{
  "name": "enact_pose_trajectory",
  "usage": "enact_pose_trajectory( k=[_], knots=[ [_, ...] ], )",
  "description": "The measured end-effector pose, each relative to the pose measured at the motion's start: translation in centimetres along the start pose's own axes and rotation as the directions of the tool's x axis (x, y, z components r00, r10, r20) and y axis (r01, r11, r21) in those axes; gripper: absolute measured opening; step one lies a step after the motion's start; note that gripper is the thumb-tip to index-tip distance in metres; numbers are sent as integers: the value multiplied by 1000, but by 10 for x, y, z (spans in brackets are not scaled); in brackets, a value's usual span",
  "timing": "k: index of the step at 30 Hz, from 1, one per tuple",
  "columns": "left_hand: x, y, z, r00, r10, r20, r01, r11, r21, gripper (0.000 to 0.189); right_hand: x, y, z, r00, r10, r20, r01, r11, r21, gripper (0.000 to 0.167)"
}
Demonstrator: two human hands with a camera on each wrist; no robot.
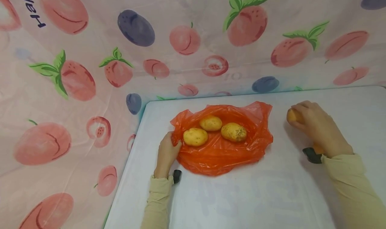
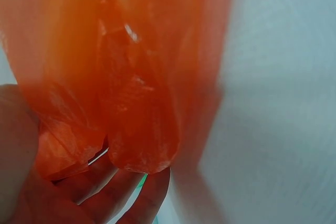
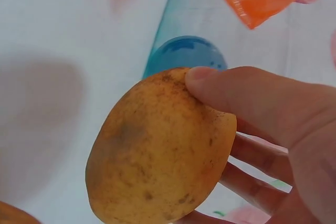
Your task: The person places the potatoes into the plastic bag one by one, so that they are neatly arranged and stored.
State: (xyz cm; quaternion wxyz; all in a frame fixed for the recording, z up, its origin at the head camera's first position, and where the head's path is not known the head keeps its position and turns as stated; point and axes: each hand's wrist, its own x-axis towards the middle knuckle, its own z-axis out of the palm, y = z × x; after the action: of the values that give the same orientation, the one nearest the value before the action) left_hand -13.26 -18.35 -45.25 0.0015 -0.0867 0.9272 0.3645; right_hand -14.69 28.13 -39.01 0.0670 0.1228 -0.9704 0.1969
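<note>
A: Start at the right hand [image 1: 316, 126]. What are its fingers doing?

B: The thumb and curled fingers [image 3: 252, 95] are wrapped round a potato [image 3: 160, 148], thumb across its top and the other fingers under it. In the head view the potato sits under that palm, low over the white table [image 1: 241, 195] and well apart from the bag.

A: How would it handle?

B: I judge it firm, fairly heavy for its size, and dry-skinned with dirt specks, so not slippery. A grip across its broad middle, as now, suits it.

A: And the left hand [image 1: 167, 153]?

B: Its fingers [image 2: 113, 182] pinch the near edge of the orange plastic bag [image 1: 223, 148]. The film looks thin, soft and crinkly; it would slide or tear if tugged, so a bunched fold is the place to hold.

A: Beyond those fingers?

B: Three potatoes [image 1: 211, 123] lie on the bag, just beside the left fingertips.

A: Any writing?

B: Dark letters on the fruit-print cloth [image 1: 75, 71], upside down and cut off at the frame's edge. I can't read them. No brands.
</note>
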Motion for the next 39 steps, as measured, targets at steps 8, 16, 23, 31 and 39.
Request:
enact_pose_trajectory(
  k=[8, 16, 23, 31, 39],
  knots=[
    [0, 0, 0, 1000, 7, 1, -7, 1000, -1, 44, 3, -21, -13, 999, -28, -40, 28, 1000, -6, 43],
    [0, 0, -1, 1000, 0, 9, 0, 1000, -14, 45, 8, -41, -22, 999, -5, -38, 5, 1000, 5, 46],
    [-1, 1, -3, 1000, -4, 15, 5, 1000, -20, 46, 11, -56, -27, 996, -21, -83, 23, 999, 22, 49],
    [1, 0, -1, 1000, 21, -9, -21, 1000, 4, 46, 13, -74, -30, 990, -58, -130, 63, 997, 33, 46],
    [0, -1, 0, 1000, 20, -8, -20, 1000, -3, 45, 14, -93, -25, 974, -124, -191, 134, 990, 37, 45]
  ],
)
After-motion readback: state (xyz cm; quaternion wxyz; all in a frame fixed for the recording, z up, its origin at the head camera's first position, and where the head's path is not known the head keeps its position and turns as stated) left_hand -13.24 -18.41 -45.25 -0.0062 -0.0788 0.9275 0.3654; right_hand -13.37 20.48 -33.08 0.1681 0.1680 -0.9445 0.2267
